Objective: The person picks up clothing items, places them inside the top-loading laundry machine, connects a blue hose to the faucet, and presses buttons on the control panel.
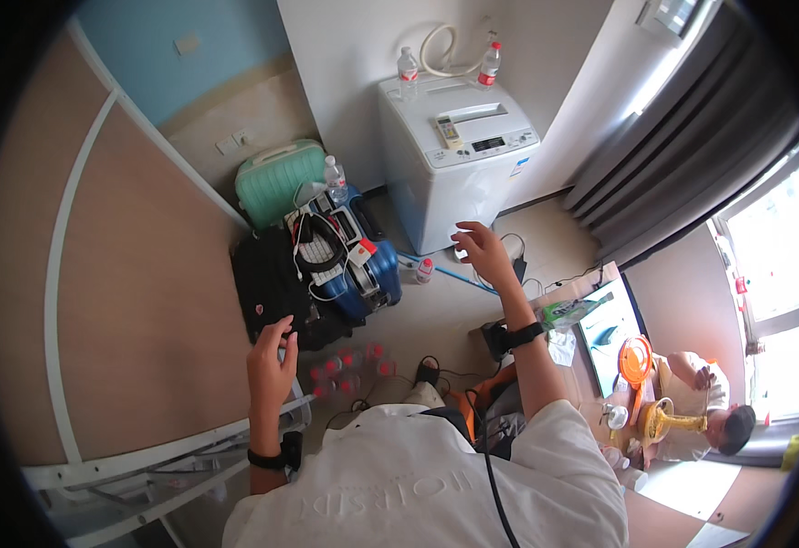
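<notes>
Both of my hands are raised in front of me, and neither holds anything. My left hand (273,367) has loosely curved fingers set apart, above the floor beside a black bag (267,279). Several clear bottles with red caps (349,368) lie on the floor to the right of that hand. Reaching farther forward, my right hand (484,254) has its fingers spread in front of a white washing machine (459,192). A small bottle with a red cap (424,270) stands on the floor to its left. Dark bands circle both wrists.
A blue suitcase (379,274) carries headphones (322,245), cables and a clear bottle (336,180); a green suitcase (281,178) stands behind. Bottles and a remote (448,132) rest on the washer. At right, a person (692,411) is beside a desk with a screen (611,329).
</notes>
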Tool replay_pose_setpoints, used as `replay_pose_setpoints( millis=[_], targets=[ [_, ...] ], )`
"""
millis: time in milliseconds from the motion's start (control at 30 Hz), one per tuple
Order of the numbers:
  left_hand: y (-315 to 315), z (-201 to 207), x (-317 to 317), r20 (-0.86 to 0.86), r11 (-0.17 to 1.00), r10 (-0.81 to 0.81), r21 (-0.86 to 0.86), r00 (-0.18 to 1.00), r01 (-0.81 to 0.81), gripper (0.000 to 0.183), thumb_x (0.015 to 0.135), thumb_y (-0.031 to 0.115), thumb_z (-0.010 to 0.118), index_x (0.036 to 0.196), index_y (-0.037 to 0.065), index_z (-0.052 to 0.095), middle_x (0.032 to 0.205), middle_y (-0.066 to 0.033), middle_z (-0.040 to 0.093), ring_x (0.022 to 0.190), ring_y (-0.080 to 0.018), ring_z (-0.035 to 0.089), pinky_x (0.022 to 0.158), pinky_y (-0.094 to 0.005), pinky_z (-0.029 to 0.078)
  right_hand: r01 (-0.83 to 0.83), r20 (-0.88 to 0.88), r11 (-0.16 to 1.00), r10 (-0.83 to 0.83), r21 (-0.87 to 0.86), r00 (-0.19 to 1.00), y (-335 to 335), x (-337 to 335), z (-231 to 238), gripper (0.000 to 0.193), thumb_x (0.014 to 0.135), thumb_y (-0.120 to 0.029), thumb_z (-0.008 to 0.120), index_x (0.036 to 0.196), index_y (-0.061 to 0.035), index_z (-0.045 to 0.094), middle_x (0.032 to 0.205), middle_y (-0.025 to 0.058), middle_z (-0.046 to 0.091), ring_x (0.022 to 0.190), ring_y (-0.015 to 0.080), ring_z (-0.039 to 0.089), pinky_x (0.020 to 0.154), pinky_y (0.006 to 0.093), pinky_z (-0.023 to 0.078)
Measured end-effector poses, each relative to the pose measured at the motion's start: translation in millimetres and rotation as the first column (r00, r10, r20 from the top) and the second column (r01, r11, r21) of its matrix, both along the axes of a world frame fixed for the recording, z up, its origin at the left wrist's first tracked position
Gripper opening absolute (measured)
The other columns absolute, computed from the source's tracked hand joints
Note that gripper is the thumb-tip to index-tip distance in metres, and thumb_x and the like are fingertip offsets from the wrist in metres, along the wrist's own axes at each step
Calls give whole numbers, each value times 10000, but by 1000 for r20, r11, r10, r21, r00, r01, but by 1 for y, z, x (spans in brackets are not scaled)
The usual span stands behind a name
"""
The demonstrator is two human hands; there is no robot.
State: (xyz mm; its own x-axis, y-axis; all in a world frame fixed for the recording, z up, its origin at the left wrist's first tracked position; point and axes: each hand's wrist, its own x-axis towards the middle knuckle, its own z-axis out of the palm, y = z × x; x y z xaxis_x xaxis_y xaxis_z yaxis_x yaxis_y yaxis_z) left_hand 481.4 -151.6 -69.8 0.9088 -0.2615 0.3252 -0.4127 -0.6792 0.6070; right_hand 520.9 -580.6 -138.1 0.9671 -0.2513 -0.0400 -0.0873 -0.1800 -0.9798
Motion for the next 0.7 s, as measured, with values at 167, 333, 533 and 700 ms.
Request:
replay_pose_setpoints(
  millis=[167, 333, 533, 700],
  targets=[
    [-6, 1, 1, -16, 998, 19, 62, 1000, -18, 276, 919, 38, 668, 1196, 38, 664, 996, -124, 696, 723, -210, 657, 674, -329, 524, 5, -59, 999, -3, 31, 998, -9, 4, -31, 366, 997, -221, 598, 1277, 14, 612, 1046, 137, 732, 915, 178, 692, 732, 301, 570],
    [23, 0, -1, -50, 997, 21, 78, 999, -17, 266, 931, 45, 658, 1196, 30, 667, 987, -126, 697, 780, -211, 674, 719, -327, 527, -9, -75, 1000, 10, 11, 997, 7, -12, -50, 389, 989, -247, 621, 1276, 17, 617, 1011, 142, 728, 855, 165, 684, 708, 291, 552],
    [53, -8, -14, -355, 947, -250, 101, 901, 303, 234, 918, 102, 695, 1139, 26, 696, 955, -124, 709, 833, -241, 698, 755, -335, 539, 55, -91, 992, -66, -114, 994, 24, -44, -62, 378, 974, -262, 642, 1231, 15, 647, 886, 105, 727, 723, 133, 642, 651, 282, 526],
    [94, -60, -56, -683, 740, -485, 12, 546, 672, 284, 898, 227, 724, 1123, 53, 728, 952, -142, 734, 842, -264, 711, 758, -359, 547, 54, -115, 987, -72, -149, 991, 72, -81, -12, 392, 983, -269, 633, 1254, 15, 638, 965, 105, 738, 791, 131, 649, 703, 281, 534]
  ],
)
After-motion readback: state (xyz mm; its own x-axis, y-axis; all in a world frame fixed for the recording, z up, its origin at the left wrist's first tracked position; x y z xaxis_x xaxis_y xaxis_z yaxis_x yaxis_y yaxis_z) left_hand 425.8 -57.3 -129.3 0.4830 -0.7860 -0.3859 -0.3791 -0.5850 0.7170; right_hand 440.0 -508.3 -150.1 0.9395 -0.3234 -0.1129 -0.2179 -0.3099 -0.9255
